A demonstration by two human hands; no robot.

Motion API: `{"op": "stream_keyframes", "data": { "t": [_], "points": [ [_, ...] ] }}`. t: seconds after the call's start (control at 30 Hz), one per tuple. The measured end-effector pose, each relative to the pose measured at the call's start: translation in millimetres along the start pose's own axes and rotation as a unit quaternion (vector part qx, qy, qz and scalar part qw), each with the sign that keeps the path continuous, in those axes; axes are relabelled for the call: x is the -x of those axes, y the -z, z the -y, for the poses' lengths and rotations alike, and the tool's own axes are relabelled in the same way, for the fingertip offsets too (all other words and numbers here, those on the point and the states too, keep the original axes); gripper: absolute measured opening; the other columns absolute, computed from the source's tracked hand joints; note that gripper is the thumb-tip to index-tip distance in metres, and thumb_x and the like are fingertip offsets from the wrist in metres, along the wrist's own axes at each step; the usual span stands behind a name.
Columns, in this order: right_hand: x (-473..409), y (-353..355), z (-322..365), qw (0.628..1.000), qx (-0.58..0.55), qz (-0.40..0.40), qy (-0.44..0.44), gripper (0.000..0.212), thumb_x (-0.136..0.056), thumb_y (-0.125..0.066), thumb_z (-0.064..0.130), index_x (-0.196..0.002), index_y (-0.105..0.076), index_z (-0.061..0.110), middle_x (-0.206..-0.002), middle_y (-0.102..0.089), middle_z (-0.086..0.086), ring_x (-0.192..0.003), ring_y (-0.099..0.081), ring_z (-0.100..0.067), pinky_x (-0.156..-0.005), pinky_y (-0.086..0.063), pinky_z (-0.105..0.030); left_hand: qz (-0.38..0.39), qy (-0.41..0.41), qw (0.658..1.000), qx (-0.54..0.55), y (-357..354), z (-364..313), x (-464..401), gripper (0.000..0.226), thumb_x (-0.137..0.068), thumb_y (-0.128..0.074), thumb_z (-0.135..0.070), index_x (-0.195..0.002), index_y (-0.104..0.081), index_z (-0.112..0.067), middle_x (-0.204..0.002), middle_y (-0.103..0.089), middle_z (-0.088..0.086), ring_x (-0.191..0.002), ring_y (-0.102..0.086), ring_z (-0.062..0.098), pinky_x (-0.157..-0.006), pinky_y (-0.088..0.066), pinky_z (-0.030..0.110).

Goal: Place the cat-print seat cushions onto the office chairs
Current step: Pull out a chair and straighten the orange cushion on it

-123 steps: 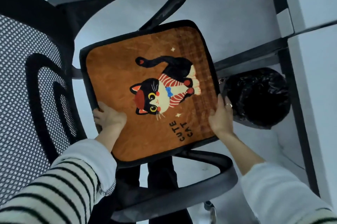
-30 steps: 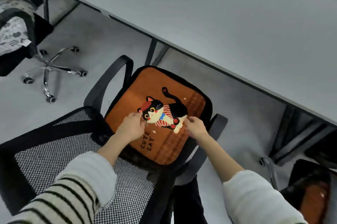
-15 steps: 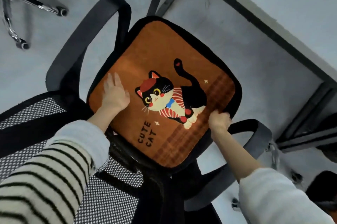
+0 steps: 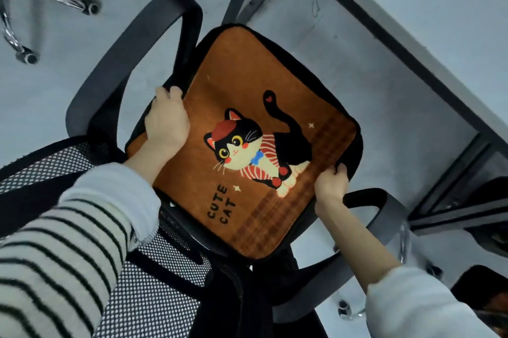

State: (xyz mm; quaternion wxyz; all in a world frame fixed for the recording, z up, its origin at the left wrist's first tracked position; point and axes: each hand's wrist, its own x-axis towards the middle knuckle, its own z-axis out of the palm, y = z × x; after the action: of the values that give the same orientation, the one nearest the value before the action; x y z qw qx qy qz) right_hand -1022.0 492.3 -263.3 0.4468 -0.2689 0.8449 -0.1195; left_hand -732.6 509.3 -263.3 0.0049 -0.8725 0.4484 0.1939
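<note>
**Orange cushion being squared on the seat**

Plush cat-print cushion (image 4: 264,128) lies on the office chair (image 4: 132,43) seat — left hand (image 4: 166,124) and right hand (image 4: 331,182) each curl fingers around opposite edges, seemingly to tug it straight between the armrests.

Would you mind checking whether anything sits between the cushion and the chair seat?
Nothing visible does: the cushion lies on the chair seat between the armrests, gripped at its edges by the left hand and right hand.
</note>
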Motion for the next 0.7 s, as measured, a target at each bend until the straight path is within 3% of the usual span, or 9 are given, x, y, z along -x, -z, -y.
{"op": "stream_keyframes", "data": {
  "t": [0.07, 0.17, 0.27, 0.33, 0.43, 0.53, 0.63, 0.7],
  "points": [
    [11.7, 5.6, 11.6, 0.999, -0.008, 0.004, 0.045, 0.041, -0.102, -0.027, 0.019, -0.142, -0.038, 0.016, -0.132, -0.052, -0.009, -0.120, -0.049, -0.028, -0.097, -0.037, -0.030, -0.007, -0.004, 0.999, 0.032, 16.5, -17.8, 23.2, 0.027, -0.094, -0.040, -0.004, -0.120, -0.044, -0.002, -0.114, -0.050, 0.025, -0.091, -0.055, 0.043, -0.069, -0.042, 0.049],
    [33.7, 18.2, 39.2, 0.986, 0.028, 0.049, 0.159, 0.033, -0.102, -0.029, 0.019, -0.123, -0.054, 0.012, -0.105, -0.061, -0.003, -0.093, -0.056, -0.019, -0.080, -0.041, -0.027, -0.005, 0.040, 0.993, 0.113, 42.7, -42.6, 65.6, 0.032, -0.093, -0.041, -0.004, -0.124, -0.040, -0.004, -0.107, -0.059, 0.022, -0.092, -0.058, 0.043, -0.073, -0.043, 0.046],
    [47.2, 23.7, 80.0, 0.938, 0.138, 0.114, 0.298, 0.026, -0.100, -0.032, 0.017, -0.106, -0.057, 0.012, -0.088, -0.059, 0.000, -0.078, -0.053, -0.017, -0.067, -0.033, -0.020, 0.048, 0.123, 0.970, 0.204, 50.7, -62.5, 104.2, 0.048, -0.090, -0.047, -0.006, -0.135, -0.031, -0.006, -0.112, -0.059, 0.022, -0.098, -0.059, 0.042, -0.083, -0.048, 0.048],
    [53.0, 20.2, 111.0, 0.893, 0.203, 0.149, 0.372, 0.024, -0.099, -0.033, 0.016, -0.098, -0.057, 0.015, -0.083, -0.058, -0.001, -0.075, -0.052, -0.019, -0.067, -0.034, -0.024, 0.077, 0.187, 0.949, 0.241, 48.5, -65.4, 125.0, 0.047, -0.089, -0.048, -0.007, -0.133, -0.030, -0.004, -0.116, -0.057, 0.023, -0.102, -0.057, 0.043, -0.088, -0.048, 0.048],
    [51.4, 4.4, 149.7, 0.840, 0.266, 0.166, 0.442, 0.026, -0.099, -0.035, 0.014, -0.109, -0.059, 0.011, -0.096, -0.064, -0.013, -0.091, -0.059, -0.032, -0.080, -0.045, -0.036, 0.101, 0.271, 0.913, 0.288, 43.3, -64.8, 145.8, 0.038, -0.089, -0.047, -0.005, -0.124, -0.035, 0.000, -0.112, -0.058, 0.025, -0.101, -0.057, 0.043, -0.087, -0.048, 0.046],
    [46.8, -19.3, 167.2, 0.811, 0.307, 0.183, 0.464, 0.030, -0.100, -0.037, 0.017, -0.119, -0.058, 0.010, -0.113, -0.065, -0.015, -0.106, -0.058, -0.036, -0.086, -0.042, -0.035, 0.120, 0.345, 0.874, 0.321, 32.3, -59.1, 158.3, 0.035, -0.089, -0.045, -0.002, -0.123, -0.036, 0.003, -0.113, -0.056, 0.027, -0.103, -0.056, 0.044, -0.086, -0.046, 0.044],
    [24.6, -41.7, 162.0, 0.809, 0.333, 0.186, 0.447, 0.037, -0.099, -0.039, 0.020, -0.133, -0.049, 0.008, -0.134, -0.055, -0.015, -0.124, -0.049, -0.034, -0.102, -0.036, -0.036, 0.138, 0.381, 0.853, 0.330, 12.8, -52.4, 160.0, 0.032, -0.090, -0.045, -0.002, -0.121, -0.038, 0.002, -0.114, -0.055, 0.028, -0.103, -0.057, 0.044, -0.088, -0.048, 0.046],
    [3.9, -47.8, 153.6, 0.817, 0.341, 0.172, 0.432, 0.042, -0.099, -0.039, 0.022, -0.138, -0.042, 0.009, -0.136, -0.052, -0.017, -0.125, -0.047, -0.035, -0.103, -0.037, -0.041, 0.138, 0.413, 0.834, 0.339, -1.1, -46.1, 158.2, 0.036, -0.091, -0.045, -0.001, -0.124, -0.035, 0.002, -0.117, -0.055, 0.028, -0.104, -0.057, 0.043, -0.086, -0.050, 0.045]
  ]
}}
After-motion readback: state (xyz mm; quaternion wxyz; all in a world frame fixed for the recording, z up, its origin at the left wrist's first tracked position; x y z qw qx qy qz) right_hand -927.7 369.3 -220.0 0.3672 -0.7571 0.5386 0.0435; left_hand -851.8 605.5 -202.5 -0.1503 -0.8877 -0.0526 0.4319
